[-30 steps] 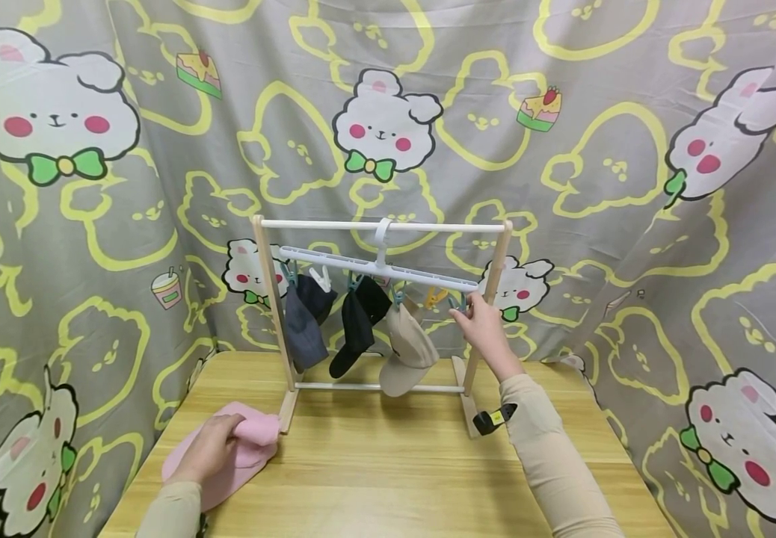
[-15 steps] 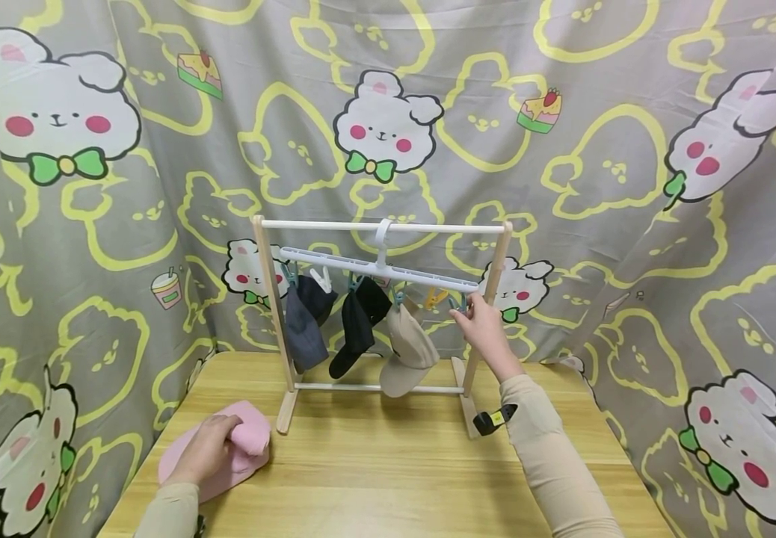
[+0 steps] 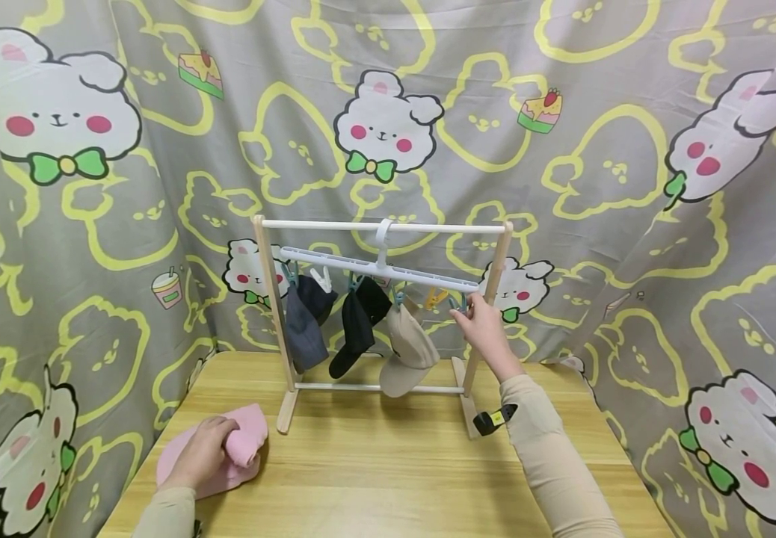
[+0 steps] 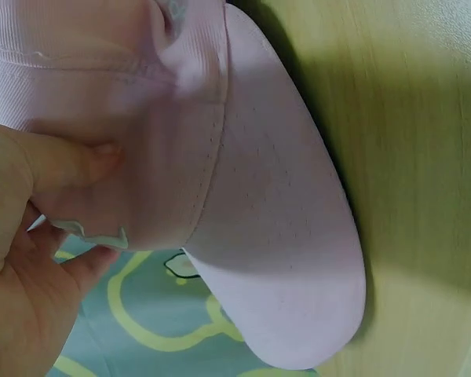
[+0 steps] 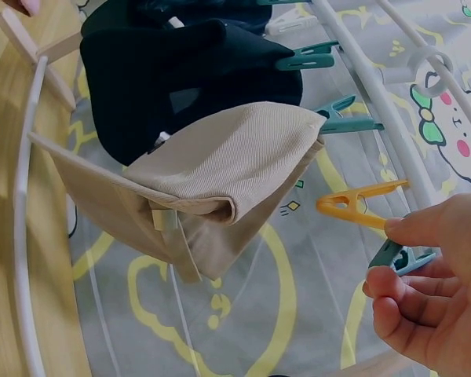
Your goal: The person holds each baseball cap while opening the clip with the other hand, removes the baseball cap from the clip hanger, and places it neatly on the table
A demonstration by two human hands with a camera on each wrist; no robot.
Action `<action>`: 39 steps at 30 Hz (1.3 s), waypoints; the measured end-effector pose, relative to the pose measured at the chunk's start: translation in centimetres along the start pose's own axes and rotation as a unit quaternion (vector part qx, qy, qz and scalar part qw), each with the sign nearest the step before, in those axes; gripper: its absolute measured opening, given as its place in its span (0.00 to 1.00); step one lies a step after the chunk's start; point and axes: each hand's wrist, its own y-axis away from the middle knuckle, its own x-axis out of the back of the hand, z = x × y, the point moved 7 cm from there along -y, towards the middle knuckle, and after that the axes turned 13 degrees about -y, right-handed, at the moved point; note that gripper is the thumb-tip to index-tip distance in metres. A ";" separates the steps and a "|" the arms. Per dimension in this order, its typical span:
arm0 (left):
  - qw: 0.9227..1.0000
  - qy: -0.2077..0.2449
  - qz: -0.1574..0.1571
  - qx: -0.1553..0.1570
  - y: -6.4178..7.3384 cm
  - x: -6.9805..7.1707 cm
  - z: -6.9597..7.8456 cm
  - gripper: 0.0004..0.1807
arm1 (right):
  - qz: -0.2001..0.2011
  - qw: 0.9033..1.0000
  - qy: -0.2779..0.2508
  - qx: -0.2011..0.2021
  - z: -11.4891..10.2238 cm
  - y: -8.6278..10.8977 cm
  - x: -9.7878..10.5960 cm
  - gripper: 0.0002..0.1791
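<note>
My left hand (image 3: 202,452) grips a pink cap (image 3: 248,437) low over the table's left side. In the left wrist view the thumb lies on the cap's crown, fingers on the other side, with the brim (image 4: 290,236) pointing away. At the lower right end of a tilted clip hanger (image 3: 422,278), my right hand (image 3: 485,329) pinches a teal clothespin (image 5: 388,255) between thumb and fingers. Beside it hangs a yellow clothespin (image 5: 353,206) holding nothing. A beige cap (image 3: 408,347), a black cap (image 3: 354,329) and a dark grey-blue cap (image 3: 306,329) hang from other clips.
The hanger hooks over the top bar (image 3: 327,224) of a small wooden rack (image 3: 264,291) standing on the wood-grain table (image 3: 374,478). A white clothespin (image 3: 321,279) hangs between the dark caps. Patterned curtain (image 3: 496,164) surrounds the table on several sides.
The left hand has shifted slightly to the left with the pink cap, whose free end has tipped downward. My right hand stays at the teal clothespin, and the hanger keeps its tilt.
</note>
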 end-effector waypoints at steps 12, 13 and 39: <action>1.000 0.002 0.004 0.008 0.8 0.2 -1.1 0.25 | -0.001 1.000 0.001 0.001 -0.1 0.0 0.1 0.17; 1.000 0.005 0.006 0.008 0.9 0.2 -1.1 0.26 | 0.000 1.000 0.001 0.000 -0.1 0.0 0.1 0.17; 0.998 0.017 -0.048 0.038 1.9 -1.5 0.5 0.53 | -0.003 1.000 -0.007 -0.003 0.0 0.2 0.1 0.17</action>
